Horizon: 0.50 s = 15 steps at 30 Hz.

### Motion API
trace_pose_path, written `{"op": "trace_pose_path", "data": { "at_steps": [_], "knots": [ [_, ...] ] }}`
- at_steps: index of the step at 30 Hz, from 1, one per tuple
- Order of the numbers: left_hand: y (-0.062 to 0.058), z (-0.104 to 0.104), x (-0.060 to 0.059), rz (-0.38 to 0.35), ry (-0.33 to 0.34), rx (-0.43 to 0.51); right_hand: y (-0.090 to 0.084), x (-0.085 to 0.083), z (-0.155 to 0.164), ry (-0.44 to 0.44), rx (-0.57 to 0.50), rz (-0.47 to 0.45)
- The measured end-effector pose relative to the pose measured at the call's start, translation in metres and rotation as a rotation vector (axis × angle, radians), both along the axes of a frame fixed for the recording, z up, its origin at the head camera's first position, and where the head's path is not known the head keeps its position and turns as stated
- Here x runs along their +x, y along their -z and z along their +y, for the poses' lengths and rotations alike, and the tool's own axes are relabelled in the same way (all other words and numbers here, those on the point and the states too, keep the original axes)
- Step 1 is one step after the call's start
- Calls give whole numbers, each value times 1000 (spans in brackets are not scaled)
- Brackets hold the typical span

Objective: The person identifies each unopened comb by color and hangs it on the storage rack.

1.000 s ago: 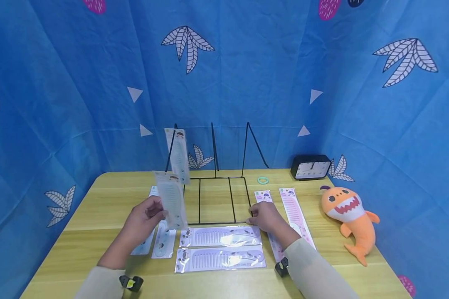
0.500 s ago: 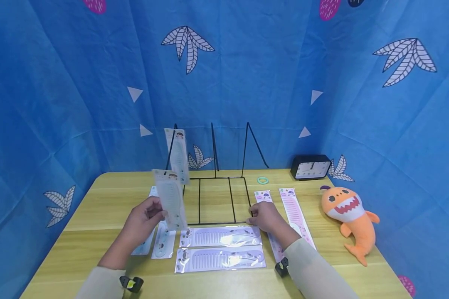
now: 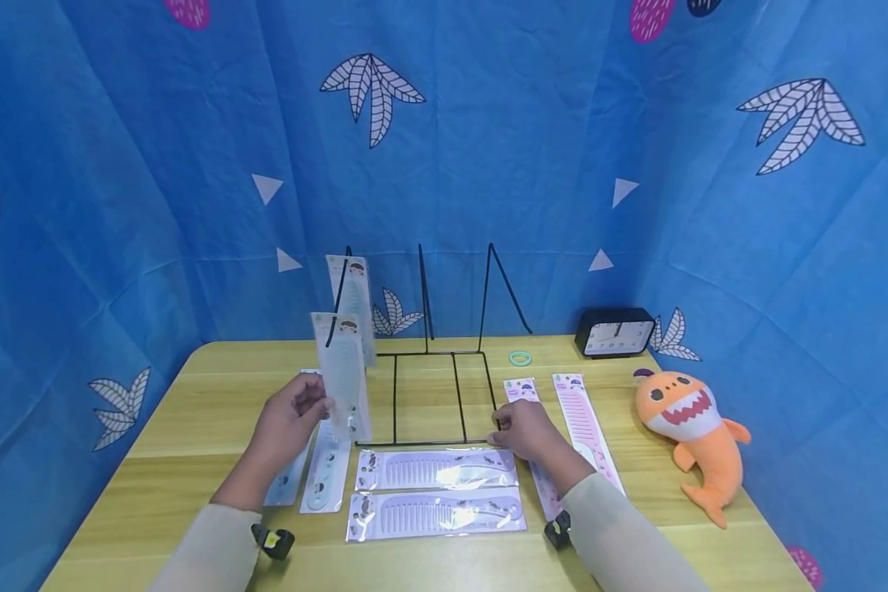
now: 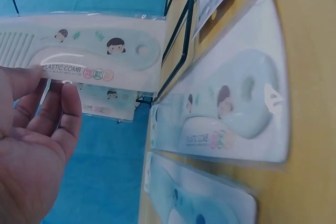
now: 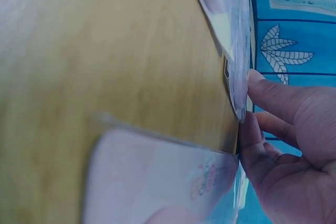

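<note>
My left hand (image 3: 289, 419) pinches the edge of a packaged mint-green comb (image 3: 343, 378), held upright at the front left of a black wire rack (image 3: 395, 399). The tip of a rack prong shows in front of the card's top. In the left wrist view, "PLASTIC COMB" reads on the held comb's pack (image 4: 121, 51). Another packaged comb (image 3: 357, 304) hangs on the rack behind it. My right hand (image 3: 529, 427) grips the rack's front right corner; the exact contact is partly hidden in the right wrist view, where the right hand (image 5: 294, 140) shows at right.
Two pale blue packaged combs (image 3: 327, 473) lie at left, two purple packaged combs (image 3: 437, 514) in front of the rack, two pink packaged combs (image 3: 585, 419) at right. A green hair tie (image 3: 520, 358), a black clock (image 3: 616, 331) and an orange plush shark (image 3: 691, 440) are further right.
My left hand has moved slightly up and right with the comb, whose top now reaches further up the left prong. The right hand stays at the rack's corner.
</note>
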State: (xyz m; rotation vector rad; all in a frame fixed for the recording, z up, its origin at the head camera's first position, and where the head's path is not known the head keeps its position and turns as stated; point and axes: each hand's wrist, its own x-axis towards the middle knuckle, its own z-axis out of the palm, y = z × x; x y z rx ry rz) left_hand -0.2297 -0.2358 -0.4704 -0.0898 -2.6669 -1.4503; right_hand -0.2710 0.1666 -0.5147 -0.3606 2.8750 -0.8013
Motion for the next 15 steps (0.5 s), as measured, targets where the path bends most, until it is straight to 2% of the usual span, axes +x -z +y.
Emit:
{"op": "trace_pose_path", "data": {
  "at_steps": [7,15],
  "knots": [
    [-2,6,-23,39,-30,1,0,-1,1,-5,-8,4],
    [-6,7,-49,11,-64,36,2,-1,2,-12,-7,21]
  ]
}}
